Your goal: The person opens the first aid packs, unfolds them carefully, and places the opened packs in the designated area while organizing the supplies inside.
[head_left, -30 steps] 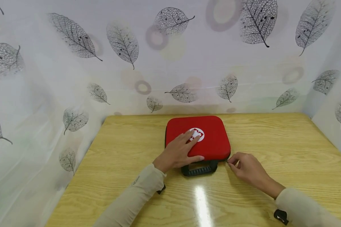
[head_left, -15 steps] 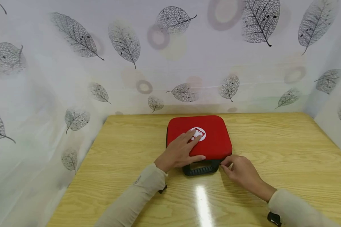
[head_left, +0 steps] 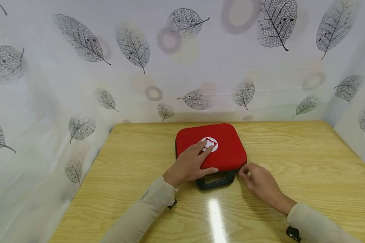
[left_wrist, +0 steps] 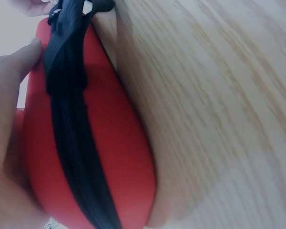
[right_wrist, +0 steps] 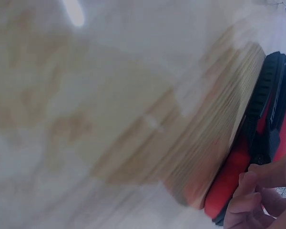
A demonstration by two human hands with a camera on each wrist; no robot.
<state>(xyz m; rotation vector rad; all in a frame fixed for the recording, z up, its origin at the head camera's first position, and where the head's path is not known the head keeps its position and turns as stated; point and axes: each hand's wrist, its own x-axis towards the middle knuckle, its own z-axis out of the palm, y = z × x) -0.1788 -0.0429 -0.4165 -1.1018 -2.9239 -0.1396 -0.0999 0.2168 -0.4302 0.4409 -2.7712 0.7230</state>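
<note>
A red zippered case [head_left: 228, 148] with a white round emblem lies on the table, its black carrying handle [head_left: 217, 183] facing me. My left hand [head_left: 188, 163] rests spread on the lid, fingertips over the emblem and thumb along the front edge. At the front right corner, my right hand [head_left: 261, 182] pinches the small zipper pull between thumb and forefinger; the fingertips mostly hide it. A black zipper band [left_wrist: 78, 152] runs along the side in the left wrist view, between two red shells that sit together. The right wrist view has my right fingers [right_wrist: 248, 183] right beside the handle's base.
The light wood table [head_left: 134, 162] extends around the case, with a bright glare streak near the front. A pale curtain [head_left: 182, 67] with leaf prints hangs behind the table and along both sides. Dark straps show at both wrists.
My right hand has moved left along the case's front edge from the corner toward the handle, then slightly back right. The case has turned a little; my left hand stays on the lid.
</note>
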